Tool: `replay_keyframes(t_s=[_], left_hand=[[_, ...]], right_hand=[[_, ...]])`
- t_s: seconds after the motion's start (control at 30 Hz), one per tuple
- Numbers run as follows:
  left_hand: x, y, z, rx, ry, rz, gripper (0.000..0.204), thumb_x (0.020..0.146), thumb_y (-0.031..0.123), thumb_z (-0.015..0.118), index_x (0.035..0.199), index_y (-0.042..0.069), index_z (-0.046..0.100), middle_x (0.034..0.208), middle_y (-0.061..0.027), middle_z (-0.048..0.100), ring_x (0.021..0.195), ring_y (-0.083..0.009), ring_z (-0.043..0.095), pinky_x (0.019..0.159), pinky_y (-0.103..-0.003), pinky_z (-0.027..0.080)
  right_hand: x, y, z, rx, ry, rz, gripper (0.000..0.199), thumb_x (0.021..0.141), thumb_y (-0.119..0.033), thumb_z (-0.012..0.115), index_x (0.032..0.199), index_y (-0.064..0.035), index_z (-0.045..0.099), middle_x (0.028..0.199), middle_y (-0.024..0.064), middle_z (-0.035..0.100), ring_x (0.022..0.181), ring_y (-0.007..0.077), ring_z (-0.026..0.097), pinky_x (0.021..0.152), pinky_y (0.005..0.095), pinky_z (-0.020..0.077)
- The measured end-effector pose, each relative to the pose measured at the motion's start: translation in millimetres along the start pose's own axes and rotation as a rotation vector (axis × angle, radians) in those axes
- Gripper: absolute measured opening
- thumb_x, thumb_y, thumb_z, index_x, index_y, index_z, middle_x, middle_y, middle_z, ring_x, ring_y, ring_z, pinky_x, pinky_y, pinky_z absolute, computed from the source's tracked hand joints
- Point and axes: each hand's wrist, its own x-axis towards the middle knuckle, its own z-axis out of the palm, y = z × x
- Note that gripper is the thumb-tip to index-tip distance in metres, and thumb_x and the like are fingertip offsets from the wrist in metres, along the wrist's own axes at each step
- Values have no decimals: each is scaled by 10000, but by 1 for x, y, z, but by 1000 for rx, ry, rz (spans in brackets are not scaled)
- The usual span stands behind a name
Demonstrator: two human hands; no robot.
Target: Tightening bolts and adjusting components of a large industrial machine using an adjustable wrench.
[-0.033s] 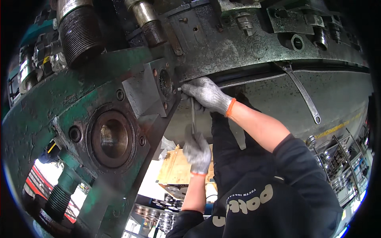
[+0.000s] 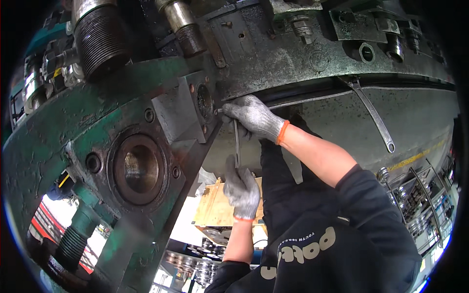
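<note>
My right hand, in a grey knit glove with an orange cuff, is closed around the upper end of a thin metal hex key. Its short tip points left, at the bolt holes on the rim of a round flange on a dark metal block. The long arm of the key hangs down toward my left hand, gloved the same way. That hand's fingers are loosened and apart, one stretched upward beside the key's lower end. Whether they touch it is hard to see.
A green machine frame with a large round bore fills the left. An adjustable wrench hangs from the machine's lower edge at right. Below stand a wooden crate and a rack of metal parts.
My left hand has loosened from around the key's lower end, and its fingers have spread. The right hand stays nearly in place, with the key's tip slightly further left.
</note>
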Motion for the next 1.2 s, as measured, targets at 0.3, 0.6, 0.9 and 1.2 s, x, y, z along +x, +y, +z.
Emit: replay_keyframes(t_s=[0.3,0.6,0.9,1.2], left_hand=[[5,93,-76,138,-48,120,281,933,86,598,1182,-37,642,726,-137,676,558,-274,626,561,-356,510],[12,44,-62,306,101,148,160,932,15,540,1036,33,661,799,-113,699,590,-270,622,563,-356,493],[76,-121,101,615,-149,124,208,939,285,587,952,98,678,793,-105,719,631,-317,662,592,-450,518],[109,-117,139,736,-365,178,264,917,295,596,1030,82,704,833,-112,728,707,-318,681,608,-439,533]], right_hand=[[19,-11,28,950,-165,601,270,936,-243,581,777,-45,674,596,64,580,393,128,469,369,343,380],[0,-26,31,542,-133,413,272,986,-249,562,788,-76,633,639,75,629,423,160,495,368,320,339],[26,32,39,-486,213,-660,228,956,-283,587,860,-82,637,750,97,659,658,318,642,575,415,495],[26,44,22,-709,272,-711,242,931,-282,636,1047,-74,677,892,129,705,694,343,652,604,423,493]])
